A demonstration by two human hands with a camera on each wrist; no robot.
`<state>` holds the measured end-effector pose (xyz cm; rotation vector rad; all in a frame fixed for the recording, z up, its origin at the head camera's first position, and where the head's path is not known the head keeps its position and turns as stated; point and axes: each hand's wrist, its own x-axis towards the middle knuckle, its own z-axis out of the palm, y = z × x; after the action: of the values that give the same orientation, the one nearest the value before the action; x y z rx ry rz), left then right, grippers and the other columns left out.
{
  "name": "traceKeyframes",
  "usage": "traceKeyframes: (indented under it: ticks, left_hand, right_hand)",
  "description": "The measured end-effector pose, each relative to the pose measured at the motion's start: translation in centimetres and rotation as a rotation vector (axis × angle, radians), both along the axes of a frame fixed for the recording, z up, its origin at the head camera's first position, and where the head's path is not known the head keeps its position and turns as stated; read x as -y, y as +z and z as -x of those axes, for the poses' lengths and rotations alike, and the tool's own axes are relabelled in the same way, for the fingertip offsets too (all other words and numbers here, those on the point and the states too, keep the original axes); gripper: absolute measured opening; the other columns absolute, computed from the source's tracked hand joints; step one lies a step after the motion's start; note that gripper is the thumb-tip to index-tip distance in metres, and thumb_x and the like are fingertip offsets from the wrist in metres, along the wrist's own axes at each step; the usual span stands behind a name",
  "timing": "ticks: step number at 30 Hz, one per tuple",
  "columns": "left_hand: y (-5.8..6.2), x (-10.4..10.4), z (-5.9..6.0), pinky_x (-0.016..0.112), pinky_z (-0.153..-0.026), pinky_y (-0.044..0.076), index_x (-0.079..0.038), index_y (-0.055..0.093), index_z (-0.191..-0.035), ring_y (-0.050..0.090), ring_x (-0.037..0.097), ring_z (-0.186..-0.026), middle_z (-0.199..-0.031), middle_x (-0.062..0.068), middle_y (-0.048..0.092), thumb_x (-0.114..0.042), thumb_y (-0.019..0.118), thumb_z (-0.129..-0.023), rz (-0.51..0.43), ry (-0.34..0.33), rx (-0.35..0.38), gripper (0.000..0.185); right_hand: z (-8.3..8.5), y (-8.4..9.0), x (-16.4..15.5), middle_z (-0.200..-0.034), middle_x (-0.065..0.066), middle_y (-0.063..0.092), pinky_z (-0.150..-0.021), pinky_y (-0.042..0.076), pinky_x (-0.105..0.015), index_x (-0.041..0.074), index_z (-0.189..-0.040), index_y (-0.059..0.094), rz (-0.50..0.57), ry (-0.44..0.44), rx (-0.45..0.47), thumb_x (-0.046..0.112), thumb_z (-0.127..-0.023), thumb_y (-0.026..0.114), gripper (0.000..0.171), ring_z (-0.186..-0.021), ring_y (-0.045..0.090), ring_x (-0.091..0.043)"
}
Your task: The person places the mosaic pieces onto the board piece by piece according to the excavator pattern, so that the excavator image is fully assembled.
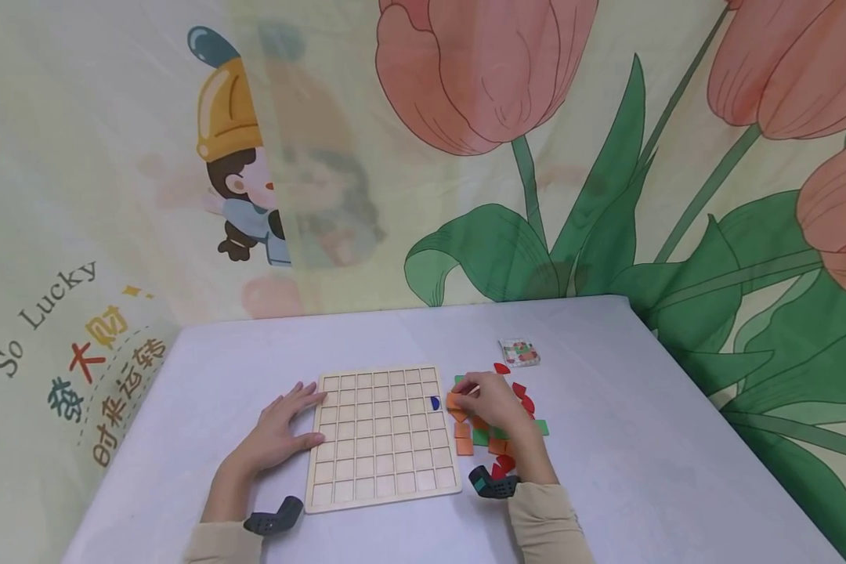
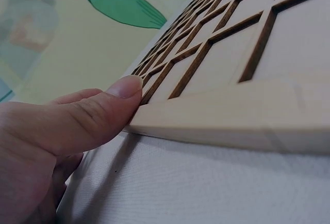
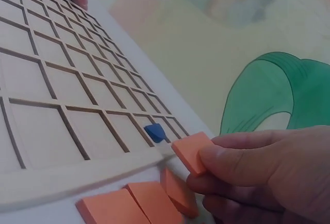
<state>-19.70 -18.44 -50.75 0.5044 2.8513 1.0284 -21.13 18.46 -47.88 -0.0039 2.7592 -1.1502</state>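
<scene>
A grey table (image 1: 627, 470) stands before a printed backdrop (image 1: 465, 157) of pink tulips and a cartoon child. In the middle of the table lies a wooden grid board (image 1: 381, 439), pale and flat, with rows of square cells. One small blue piece (image 1: 435, 403) sits in a cell at the right edge of the board, in the far half.

The left hand (image 1: 278, 431) rests on the table at the left edge of the board, fingers spread and straight, fingertips touching the frame; in the left wrist view the thumb (image 2: 98, 115) presses against the side of the board's edge.

The right hand (image 1: 489, 403) hovers just right of the board, above a scatter of loose pieces (image 1: 529, 415) in orange, green and red. Its thumb and fingers pinch one orange square piece (image 3: 193, 152), held tilted just off the right edge of the board, close to the blue piece. More orange pieces (image 3: 131, 203) lie flat on the table beneath the hand.

Farther back and to the right, apart from the scatter, lies a small printed card (image 1: 518, 352).
</scene>
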Motion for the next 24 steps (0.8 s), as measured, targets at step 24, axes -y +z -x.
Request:
traceKeyframes:
  ticks: [24]
  left_hand:
    - [0.3, 0.0, -0.1, 0.058, -0.116, 0.008, -0.011, 0.048, -0.139, 0.017, 0.04, -0.144, -0.152, 0.018, 0.033, -0.041, 0.075, -0.075, 0.008, 0.005, -0.009, 0.075]
  right_hand:
    - [-0.7, 0.3, 3.0, -0.079, 0.004, 0.063, -0.063, 0.051, -0.02, 0.018, -0.082, 0.071, -0.112, 0.151, -0.048, 0.017, -0.081, 0.075, 0.005, -0.074, 0.054, -0.013]
